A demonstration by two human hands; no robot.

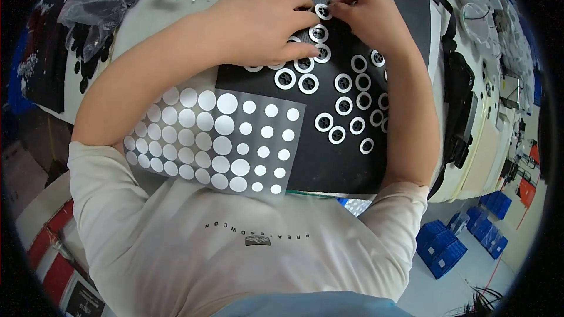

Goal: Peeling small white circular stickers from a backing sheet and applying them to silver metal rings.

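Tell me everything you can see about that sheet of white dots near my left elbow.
The sheet of white dots is a thin, see-through film with rows of round white stickers, larger ones on its left half, smaller on its right. It lies flat, slightly skewed, overlapping the black mat at its lower left corner, just beside the left forearm. Neither hand touches it.

Two hands, one grey sheet (214, 141) of white dots, and about twenty white-ringed black discs (343, 105).

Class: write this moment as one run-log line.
left hand: flat on ringed discs | right hand: pinching one disc | sticker sheet: near edge of black mat
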